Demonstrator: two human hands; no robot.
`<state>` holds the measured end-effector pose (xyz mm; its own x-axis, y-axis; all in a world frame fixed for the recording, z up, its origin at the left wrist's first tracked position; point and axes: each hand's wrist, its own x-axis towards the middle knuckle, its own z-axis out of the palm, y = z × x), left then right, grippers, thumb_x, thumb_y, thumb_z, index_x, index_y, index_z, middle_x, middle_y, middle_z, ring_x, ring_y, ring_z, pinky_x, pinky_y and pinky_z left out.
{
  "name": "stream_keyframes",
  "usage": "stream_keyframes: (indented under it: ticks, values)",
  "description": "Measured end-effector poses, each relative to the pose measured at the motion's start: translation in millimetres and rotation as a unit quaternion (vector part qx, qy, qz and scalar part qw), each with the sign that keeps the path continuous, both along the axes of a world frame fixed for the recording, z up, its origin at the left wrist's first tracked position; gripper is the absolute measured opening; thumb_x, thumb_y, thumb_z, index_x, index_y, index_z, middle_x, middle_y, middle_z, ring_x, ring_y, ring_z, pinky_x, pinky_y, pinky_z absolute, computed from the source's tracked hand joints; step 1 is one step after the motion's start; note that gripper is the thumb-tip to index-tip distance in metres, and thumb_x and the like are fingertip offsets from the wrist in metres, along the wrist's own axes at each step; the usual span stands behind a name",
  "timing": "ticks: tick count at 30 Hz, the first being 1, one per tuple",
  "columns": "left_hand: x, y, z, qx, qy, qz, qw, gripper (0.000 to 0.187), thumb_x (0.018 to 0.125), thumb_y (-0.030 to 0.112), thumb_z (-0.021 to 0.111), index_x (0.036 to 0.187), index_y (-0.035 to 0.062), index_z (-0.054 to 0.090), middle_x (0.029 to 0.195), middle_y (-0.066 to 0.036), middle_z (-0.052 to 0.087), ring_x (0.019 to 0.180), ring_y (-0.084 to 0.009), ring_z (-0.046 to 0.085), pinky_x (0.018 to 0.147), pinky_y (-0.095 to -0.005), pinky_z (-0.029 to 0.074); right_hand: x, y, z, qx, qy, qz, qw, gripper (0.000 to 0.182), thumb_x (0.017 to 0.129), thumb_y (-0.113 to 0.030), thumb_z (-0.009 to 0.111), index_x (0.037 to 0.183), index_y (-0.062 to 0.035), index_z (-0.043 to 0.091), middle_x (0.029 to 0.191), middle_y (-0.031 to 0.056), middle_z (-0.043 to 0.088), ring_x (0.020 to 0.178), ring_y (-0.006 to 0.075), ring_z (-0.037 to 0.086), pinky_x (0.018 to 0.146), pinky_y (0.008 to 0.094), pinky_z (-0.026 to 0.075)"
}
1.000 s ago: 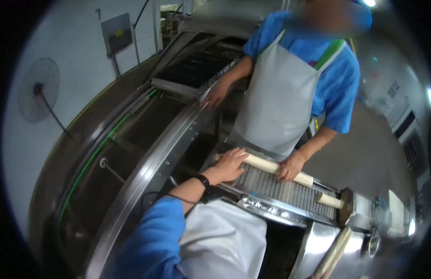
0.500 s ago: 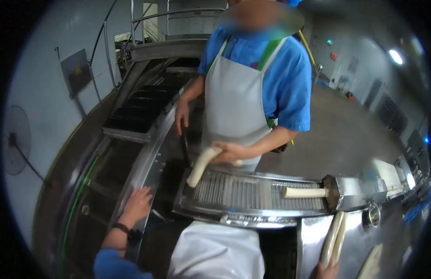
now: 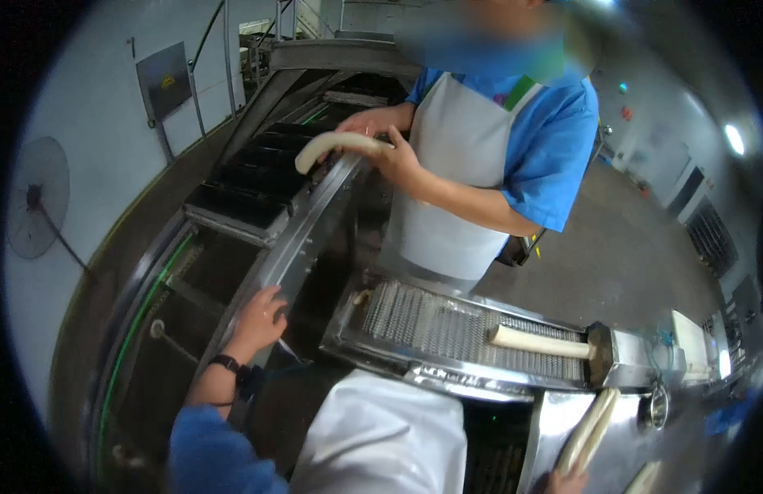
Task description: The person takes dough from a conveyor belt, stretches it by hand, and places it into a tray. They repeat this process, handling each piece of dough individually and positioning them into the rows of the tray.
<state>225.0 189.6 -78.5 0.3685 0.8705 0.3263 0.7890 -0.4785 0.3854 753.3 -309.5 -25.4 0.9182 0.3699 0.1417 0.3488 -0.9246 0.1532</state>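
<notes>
At the left, my left hand [image 3: 262,319] rests on the metal side rail [image 3: 303,222] of the line, its fingers bent but apart and holding nothing. My right hand [image 3: 567,482], partly cut off by the bottom edge, is closed around the near end of two long pale dough strips [image 3: 591,432] lying side by side. They lie along a steel tabletop [image 3: 554,412]. Another dough strip [image 3: 645,477] is partly visible to their right. On the mesh conveyor [image 3: 431,329] in front of me, a dough roll [image 3: 538,341] sticks out of a metal outlet [image 3: 637,358].
Across the conveyor, a co-worker in a white apron [image 3: 455,181] holds a bent dough roll [image 3: 336,146] with both hands near the rail. Black pans [image 3: 241,207] sit on the line at left. A metal ring [image 3: 659,407] stands beside the outlet. A round fan [image 3: 37,198] is by the wall.
The co-worker has lifted a dough roll from above the conveyor's near end toward the rail and pans, bringing both hands to it. My view has shifted slightly; my hands keep their places.
</notes>
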Motion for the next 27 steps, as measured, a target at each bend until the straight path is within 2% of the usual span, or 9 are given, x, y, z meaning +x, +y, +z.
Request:
stream_keyframes:
  ticks: [7,12,15,19,21,23,24,25,27]
  values:
    - [-1.4,0.4,-1.9,0.012,-0.008,-0.008,1.000,0.025,0.077,0.016,0.066,0.100,0.0074,0.070,0.133,-0.011,0.054,0.125,-0.0308,0.050,0.103,-0.0419,0.043,32.0,-1.3,-22.4,0.021,0.100,0.044,0.994,0.072,0.079,-0.053,0.066,0.123,0.0028,0.057,0.108,0.0277,0.062,0.100,0.0434,0.060,0.084,0.0494,0.049]
    - [-2.5,2.7,-7.8,0.016,-0.025,-0.012,0.999,0.022,0.078,0.016,0.066,0.098,0.0074,0.071,0.133,-0.012,0.055,0.125,-0.0312,0.049,0.104,-0.0420,0.043,28.2,84.0,-1.1,0.451,0.441,0.048,0.774,0.062,0.075,-0.026,0.059,0.132,-0.0045,0.049,0.099,0.0125,0.060,0.087,0.0251,0.060,0.074,0.0350,0.052]
    - [-1.6,-1.5,0.4,0.000,-0.043,-0.011,0.999,0.023,0.079,0.016,0.065,0.099,0.0059,0.071,0.134,-0.013,0.054,0.126,-0.0327,0.049,0.105,-0.0431,0.041,15.5,169.8,62.1,0.461,0.535,0.167,0.688,0.059,0.079,-0.026,0.058,0.134,-0.0045,0.050,0.106,0.0136,0.060,0.089,0.0268,0.061,0.080,0.0369,0.052]
    - [-2.4,-2.8,-1.1,0.003,-0.046,-0.017,0.999,0.025,0.079,0.015,0.064,0.100,0.0033,0.070,0.133,-0.016,0.054,0.127,-0.0331,0.048,0.106,-0.0426,0.040,-43.4,245.0,159.8,0.562,0.446,0.284,0.636,0.068,0.068,-0.027,0.061,0.129,0.0041,0.055,0.111,0.0176,0.064,0.095,0.0294,0.064,0.080,0.0390,0.055]
    - [-3.6,2.0,0.5,0.010,-0.052,-0.013,0.999,0.025,0.079,0.015,0.064,0.100,0.0028,0.070,0.132,-0.017,0.054,0.126,-0.0336,0.049,0.106,-0.0425,0.040,-124.4,282.5,228.3,0.508,0.471,0.342,0.635,0.027,0.089,-0.030,0.056,0.091,-0.0030,0.057,0.095,0.0074,0.059,0.086,0.0200,0.058,0.078,0.0346,0.050]
    - [-3.9,0.8,1.5,-0.012,-0.059,-0.010,0.998,0.025,0.080,0.015,0.063,0.101,0.0025,0.069,0.131,-0.018,0.055,0.126,-0.0341,0.049,0.106,-0.0427,0.041,-129.5,330.0,224.1,0.416,0.306,0.498,0.696,0.030,0.088,-0.028,0.056,0.093,0.0017,0.058,0.101,0.0218,0.061,0.087,0.0349,0.065,0.075,0.0470,0.055]
    - [-4.4,3.5,-3.2,-0.013,-0.059,-0.008,0.998,0.025,0.080,0.015,0.063,0.101,0.0025,0.069,0.131,-0.018,0.055,0.126,-0.0341,0.049,0.106,-0.0427,0.041,-150.8,356.0,242.1,0.463,0.642,0.362,0.493,0.076,0.077,-0.033,0.058,0.136,0.0121,0.043,0.126,0.0283,0.056,0.100,0.0318,0.065,0.086,0.0390,0.055]
    - [-5.0,6.7,-12.8,0.003,-0.065,-0.018,0.998,0.023,0.081,0.016,0.063,0.100,0.0036,0.068,0.132,-0.017,0.054,0.126,-0.0347,0.048,0.105,-0.0435,0.041,-197.3,372.8,253.2,0.429,0.760,0.332,0.358,0.084,0.076,-0.034,0.060,0.143,0.0105,0.034,0.135,0.0302,0.048,0.108,0.0335,0.061,0.088,0.0390,0.054]
    - [-9.7,8.3,-21.8,0.017,-0.067,-0.025,0.997,0.021,0.082,0.016,0.063,0.100,0.0046,0.066,0.133,-0.016,0.052,0.127,-0.0352,0.048,0.104,-0.0443,0.042,-227.1,415.8,254.3,0.308,0.758,0.520,0.245,0.086,0.076,-0.034,0.062,0.143,0.0099,0.033,0.137,0.0310,0.046,0.118,0.0362,0.056,0.092,0.0391,0.052]
